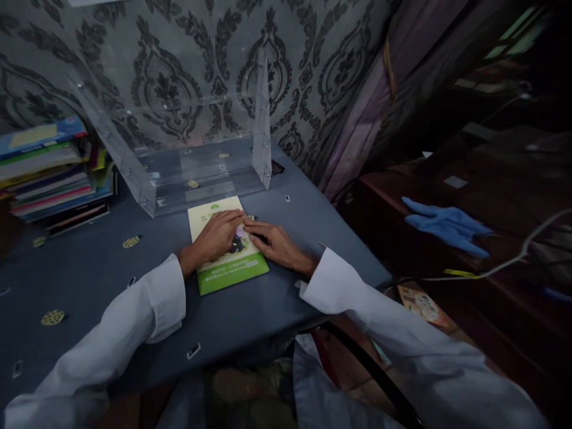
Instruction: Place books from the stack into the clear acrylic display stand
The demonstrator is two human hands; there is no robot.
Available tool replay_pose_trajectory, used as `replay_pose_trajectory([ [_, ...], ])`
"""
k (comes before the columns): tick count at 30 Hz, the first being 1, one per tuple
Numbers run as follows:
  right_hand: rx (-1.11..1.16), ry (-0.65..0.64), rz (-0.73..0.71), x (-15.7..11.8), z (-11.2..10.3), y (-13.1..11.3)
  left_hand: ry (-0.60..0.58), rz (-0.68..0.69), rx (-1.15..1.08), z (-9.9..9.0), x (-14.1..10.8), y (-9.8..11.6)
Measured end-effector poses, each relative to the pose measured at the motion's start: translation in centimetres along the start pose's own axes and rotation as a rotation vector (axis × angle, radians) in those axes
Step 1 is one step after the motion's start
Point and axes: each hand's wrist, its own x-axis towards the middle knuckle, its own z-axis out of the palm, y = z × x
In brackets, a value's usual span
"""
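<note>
A cream and green book lies closed on the dark blue tablecloth in front of me, slightly turned, with a picture partly showing on its cover. My left hand rests on the upper part of the cover, palm down, its fingers stretched toward the right. From the other side my right hand lies over the book's right edge. Its fingers point left and almost meet the left fingertips, while its thumb sits lower on the cover. Both hands cover much of the printed front.
A clear acrylic rack stands behind the book, near the patterned wall. At the far left is a stack of books. A blue glove lies on a dark red surface to the right, with a pale cable beside it.
</note>
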Motion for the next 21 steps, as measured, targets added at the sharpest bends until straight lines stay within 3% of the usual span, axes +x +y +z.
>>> replay_pose_trajectory([
  [21, 0.030, -0.032, -0.028, -8.4, -1.0, -4.4, -0.096, 0.088, -0.063, -1.4, -5.2, 7.8],
])
